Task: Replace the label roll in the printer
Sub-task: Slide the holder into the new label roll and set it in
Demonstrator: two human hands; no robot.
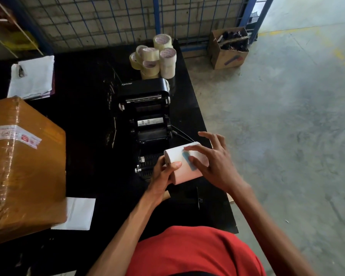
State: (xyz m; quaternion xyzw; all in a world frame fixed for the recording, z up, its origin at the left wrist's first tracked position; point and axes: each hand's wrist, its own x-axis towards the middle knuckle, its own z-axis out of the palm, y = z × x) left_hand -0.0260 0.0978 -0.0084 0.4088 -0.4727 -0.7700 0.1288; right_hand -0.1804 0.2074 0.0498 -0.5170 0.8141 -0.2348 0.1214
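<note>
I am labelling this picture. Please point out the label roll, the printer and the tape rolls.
label roll (182, 172): head view, white outer wrap.
printer (145, 87): head view, raised black lid.
tape rolls (167, 54): head view, top of right stack.

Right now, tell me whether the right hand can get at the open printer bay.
Probably yes. The right hand is only fingering the blue tab on the label roll, which the left hand holds just in front of the open printer; nothing lies between.
</note>
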